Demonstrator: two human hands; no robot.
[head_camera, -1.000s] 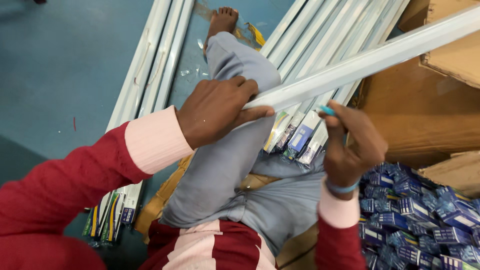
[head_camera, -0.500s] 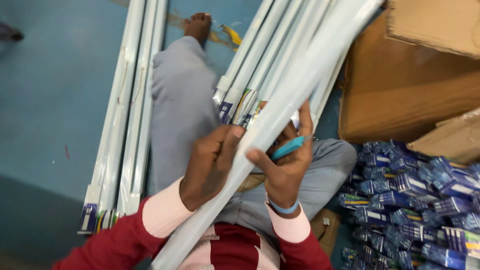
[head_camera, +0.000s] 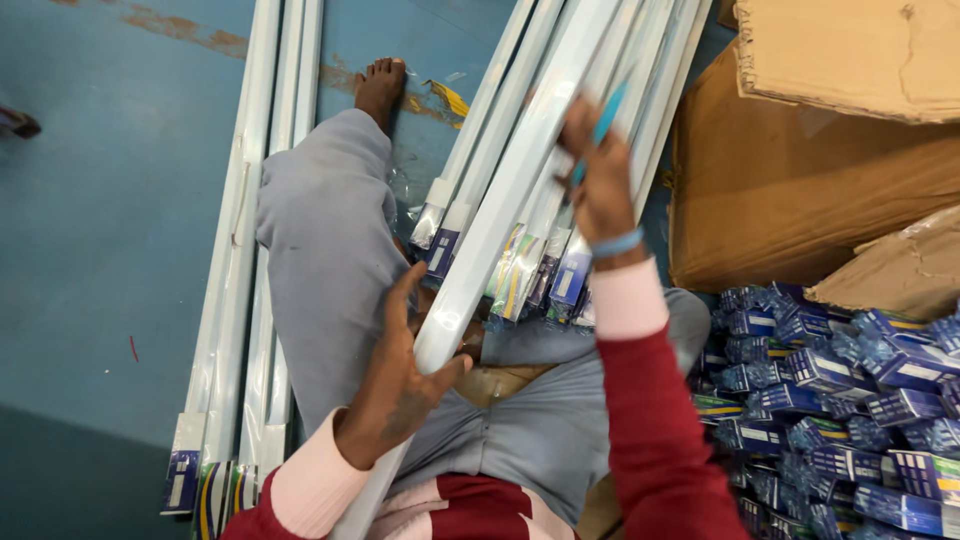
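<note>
Heap of small blue boxes (head_camera: 840, 400) lower right. Brown cardboard cartons (head_camera: 830, 170) upper right. Blue/yellow end labels (head_camera: 545, 275) on wrapped tubes, centre; similar labels (head_camera: 205, 485) btm left.

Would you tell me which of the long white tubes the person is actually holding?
The tube running diagonally over the lap: the left hand cups its lower part and the right hand grips it higher up. The other tubes lie untouched on the floor.

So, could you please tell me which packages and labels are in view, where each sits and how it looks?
Small boxes: heaped at lower right, blue and white, rectangular.
Cardboard cartons: upper right, brown, large, creased.
Tube sleeves: centre, beside the right hand, long white wrappers with blue and striped end labels.
Second bundle: left on the floor, white, coloured ends.
</note>
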